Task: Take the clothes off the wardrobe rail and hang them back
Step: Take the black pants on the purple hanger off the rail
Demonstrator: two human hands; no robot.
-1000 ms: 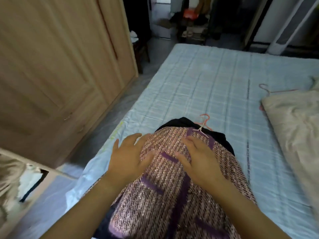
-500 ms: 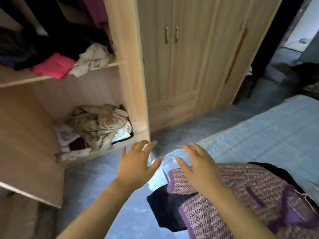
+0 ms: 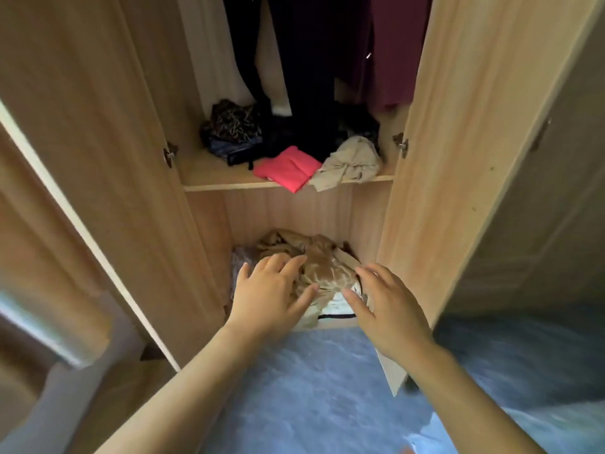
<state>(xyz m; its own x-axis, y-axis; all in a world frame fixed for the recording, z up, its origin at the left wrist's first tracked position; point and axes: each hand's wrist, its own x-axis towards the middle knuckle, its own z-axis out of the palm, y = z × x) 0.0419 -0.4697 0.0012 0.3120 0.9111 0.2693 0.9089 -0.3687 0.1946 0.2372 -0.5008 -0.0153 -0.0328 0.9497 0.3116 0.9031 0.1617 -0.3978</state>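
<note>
Two hands are out, the left hand (image 3: 268, 298) and the right hand (image 3: 391, 311), fingers spread wide and holding nothing. The dark clothes (image 3: 311, 60) hang high up in the wardrobe (image 3: 294, 214), above the shelf (image 3: 222, 184). The hands are low by the brown heap (image 3: 324, 260), so they might grab that by mistake.

1. Shelf (image 3: 209, 180): wooden board, reference landmark.
2. Pink garment (image 3: 288, 168): folded, overhanging the shelf's front edge.
3. Beige garment (image 3: 350, 163): crumpled on the shelf, touching the pink garment.
4. Dark patterned bundle (image 3: 234, 126): on the shelf, rear left.
5. Tan heap (image 3: 314, 257): compartment below the shelf.
6. Floor (image 3: 327, 388): blue-grey, below the shelf.
</note>
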